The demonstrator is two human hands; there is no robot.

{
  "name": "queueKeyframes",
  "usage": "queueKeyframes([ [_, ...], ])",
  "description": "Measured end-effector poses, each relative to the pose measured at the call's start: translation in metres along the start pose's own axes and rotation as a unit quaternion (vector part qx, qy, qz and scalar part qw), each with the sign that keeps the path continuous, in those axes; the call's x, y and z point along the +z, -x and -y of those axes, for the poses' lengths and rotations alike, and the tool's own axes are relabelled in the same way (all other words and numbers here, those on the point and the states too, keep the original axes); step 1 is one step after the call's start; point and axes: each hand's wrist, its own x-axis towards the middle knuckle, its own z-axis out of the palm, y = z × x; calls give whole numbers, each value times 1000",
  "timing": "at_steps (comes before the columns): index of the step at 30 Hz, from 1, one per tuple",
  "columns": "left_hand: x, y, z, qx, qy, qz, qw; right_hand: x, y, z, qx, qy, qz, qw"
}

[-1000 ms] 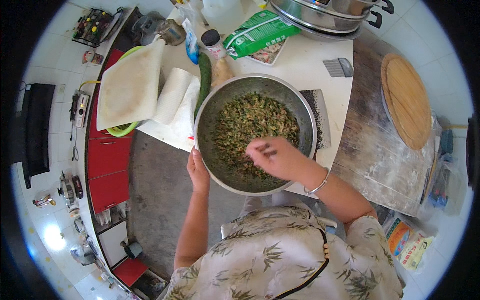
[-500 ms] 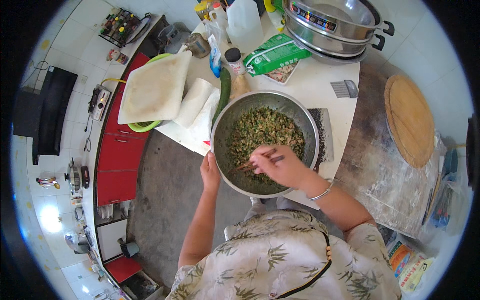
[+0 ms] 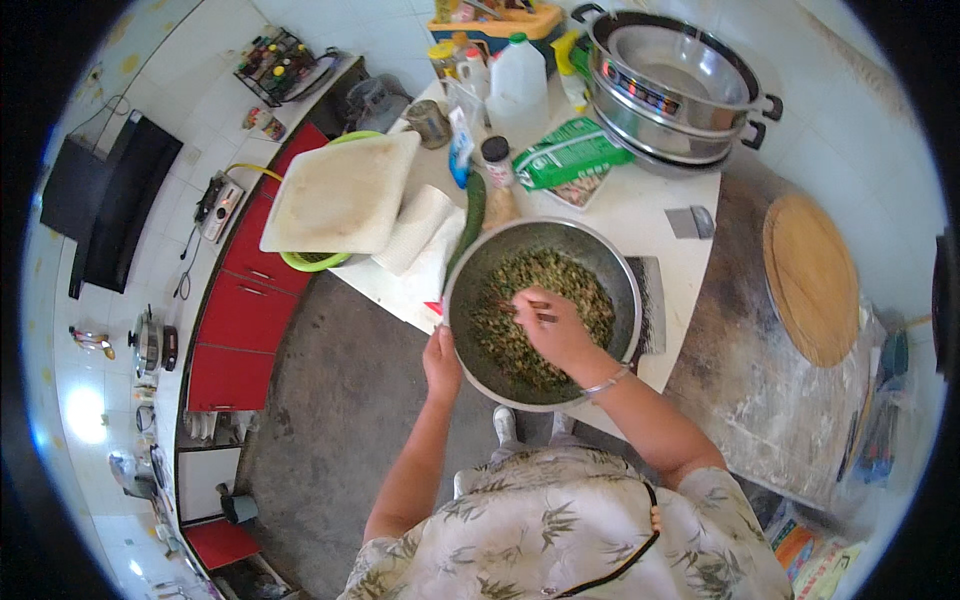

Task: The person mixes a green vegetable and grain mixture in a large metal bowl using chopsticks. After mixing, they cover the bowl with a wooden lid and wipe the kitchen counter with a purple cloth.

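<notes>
A steel mixing bowl (image 3: 622, 275) sits at the table's near edge, holding a chopped green and brown mixture (image 3: 555, 270). My left hand (image 3: 441, 362) is closed on the bowl's near-left rim, its fingers partly hidden. Over the mixture, my right hand (image 3: 553, 330) grips wooden chopsticks (image 3: 541, 312), whose lower ends are mostly out of sight. Beside the bowl's right wall lies a cleaver (image 3: 652, 305), partly covered. A long cucumber (image 3: 473, 210) lies just beyond the far-left rim, near a paper towel roll (image 3: 415, 228).
A white cutting board (image 3: 340, 195) rests over a green basket (image 3: 318, 262) at left. Behind the bowl stand a lidded jar (image 3: 497, 162), a green package (image 3: 570, 155) and a plastic jug (image 3: 517, 90). A steamer pot (image 3: 665, 125), scraper (image 3: 690, 222) and round wooden board (image 3: 810, 280) are at right.
The whole view has shifted, so the bowl appears lower and slightly right. My right hand has moved farther over the mixture, with the chopsticks at a different angle. My left hand stays at the rim.
</notes>
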Motion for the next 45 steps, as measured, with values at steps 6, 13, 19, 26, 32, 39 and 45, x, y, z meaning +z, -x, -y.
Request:
queueKeyframes([
  [6,4,4,-11,-15,-10,-5,1000,5,7,24,-34,-146,-13,989],
  [13,2,8,-19,1,9,-15,1000,-9,7,7,29,-57,4,998],
  [19,2,5,-7,-20,5,-3,1000,14,5,-16,-83,-2,-19,996],
  [26,6,5,-3,20,-12,-37,999,18,-3,-3,-83,-57,-38,994],
  [32,5,5,1,33,-20,-50,998,-18,-6,-3,-44,-32,-64,997],
  [39,5,7,-9,26,-4,-29,999,-38,-31,-25,39,-60,-105,992],
  [45,1,7,-9,-6,22,-26,999,-33,-37,-18,-3,-103,-182,978],
])
